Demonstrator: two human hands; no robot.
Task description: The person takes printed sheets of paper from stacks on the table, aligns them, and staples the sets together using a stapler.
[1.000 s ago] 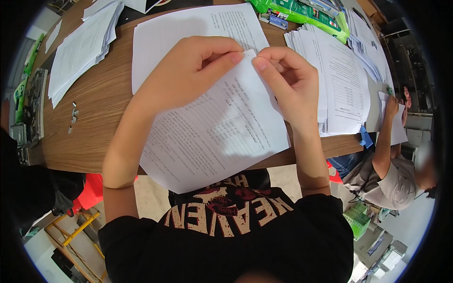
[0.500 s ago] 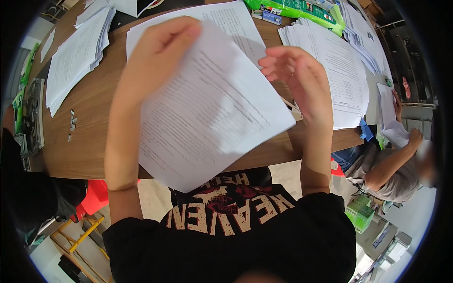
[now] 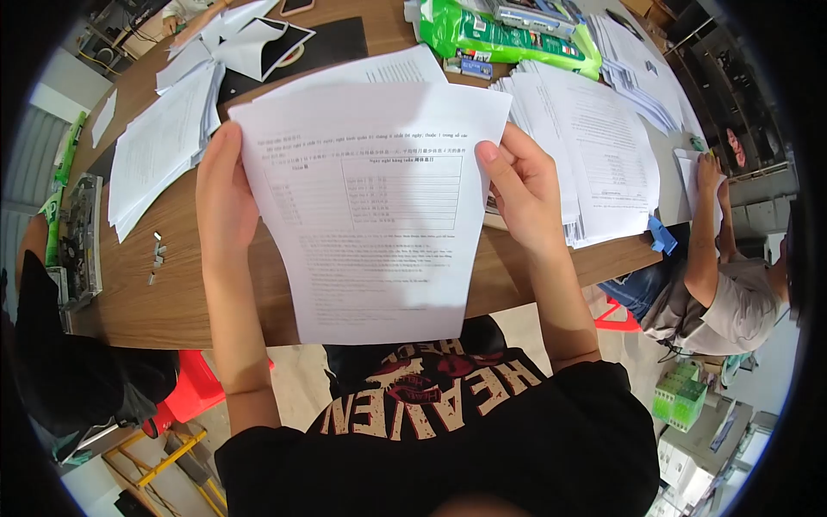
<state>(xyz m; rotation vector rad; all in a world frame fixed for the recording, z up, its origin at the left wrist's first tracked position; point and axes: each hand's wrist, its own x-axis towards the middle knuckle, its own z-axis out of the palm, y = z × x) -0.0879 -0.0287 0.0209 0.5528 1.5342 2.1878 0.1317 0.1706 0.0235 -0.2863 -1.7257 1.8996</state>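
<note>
A printed sheet of paper [image 3: 379, 250] with a table and lines of text is held up in front of me, above the table's near edge. My left hand [image 3: 228, 185] grips its left edge near the top corner, fingers mostly behind it. On the opposite edge my right hand [image 3: 524, 189] is closed, its thumb on the front face. Whether more than one sheet is in my hands I cannot tell. Behind it, another printed sheet [image 3: 405, 69] lies on the table, partly covered. To the right of my right hand rests a thick stack of printed papers [image 3: 607, 146].
A wooden table [image 3: 185, 293] bears another paper stack [image 3: 164, 138] at left, small metal pieces [image 3: 157, 258], a green package [image 3: 508, 43], a small blue box [image 3: 469, 68] and a blue clip [image 3: 662, 236]. A co-worker [image 3: 724, 293] handles papers at right; another person [image 3: 77, 370] is at left.
The sheet has turned from slanted to upright and facing me. My right hand, open and apart from it before, now grips its right edge. My left hand has moved lower.
</note>
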